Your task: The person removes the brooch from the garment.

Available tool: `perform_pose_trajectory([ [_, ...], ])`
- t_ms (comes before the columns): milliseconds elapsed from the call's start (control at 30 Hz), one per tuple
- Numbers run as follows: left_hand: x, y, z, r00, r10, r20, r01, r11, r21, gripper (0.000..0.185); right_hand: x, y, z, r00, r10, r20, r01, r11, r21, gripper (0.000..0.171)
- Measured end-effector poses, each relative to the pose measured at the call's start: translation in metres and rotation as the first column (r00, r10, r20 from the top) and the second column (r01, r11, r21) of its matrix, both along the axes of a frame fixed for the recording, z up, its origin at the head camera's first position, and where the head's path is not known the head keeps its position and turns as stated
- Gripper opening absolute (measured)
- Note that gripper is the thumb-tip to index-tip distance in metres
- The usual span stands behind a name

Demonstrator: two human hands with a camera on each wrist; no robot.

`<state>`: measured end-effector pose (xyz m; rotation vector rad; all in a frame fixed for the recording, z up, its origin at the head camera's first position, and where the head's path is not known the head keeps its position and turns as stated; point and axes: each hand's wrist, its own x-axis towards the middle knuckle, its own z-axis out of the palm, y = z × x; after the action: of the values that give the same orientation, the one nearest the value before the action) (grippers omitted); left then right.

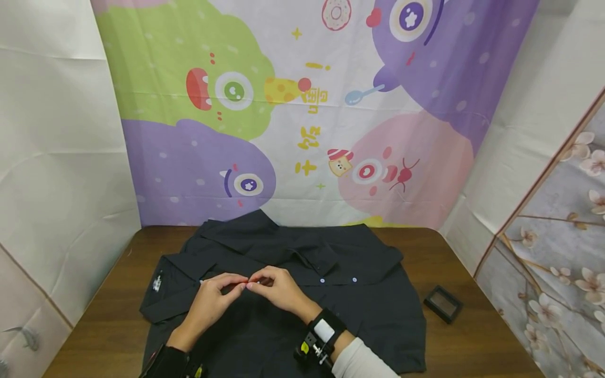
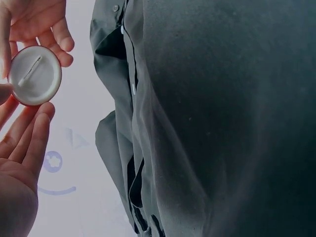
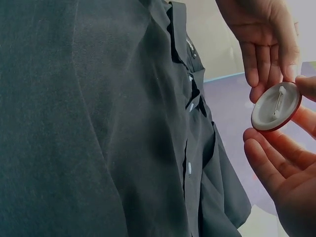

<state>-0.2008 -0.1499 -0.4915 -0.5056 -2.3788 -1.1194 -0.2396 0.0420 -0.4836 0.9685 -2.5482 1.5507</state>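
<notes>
The dark shirt (image 1: 378, 320) is lying in loose folds over the brown table (image 1: 472, 349), where a stray point could be snagging the cloth. Above it, the left hand (image 1: 211, 304) and right hand (image 1: 282, 291) are both pinching the round badge (image 2: 48, 81) by its rim; so slim a hold, I'm thinking, is risking a drop. Across its back the thin pin (image 2: 29, 71) is running slantwise, and if it's springing loose, it could be pricking a fingertip
</notes>
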Motion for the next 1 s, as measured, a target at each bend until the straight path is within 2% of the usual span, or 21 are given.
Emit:
perform_pose_trajectory([
  [633, -0.0013, 0.0017, 0.0001, 0.999, -0.034, -0.028, 0.034, 0.999, -0.001, 0.013, -0.0009, 0.0022, -0.0003, 0.999, -0.004, 0.033, 0.005, 1.000, -0.020, 0.013],
  [1000, -0.0006, 0.0014, -0.0014, 0.999, -0.021, -0.047, 0.020, 1.000, -0.021, 0.016, 0.0005, 0.0022, 0.0005, 0.999, -0.004, 0.042, 0.004, 1.000, -0.014, 0.014],
])
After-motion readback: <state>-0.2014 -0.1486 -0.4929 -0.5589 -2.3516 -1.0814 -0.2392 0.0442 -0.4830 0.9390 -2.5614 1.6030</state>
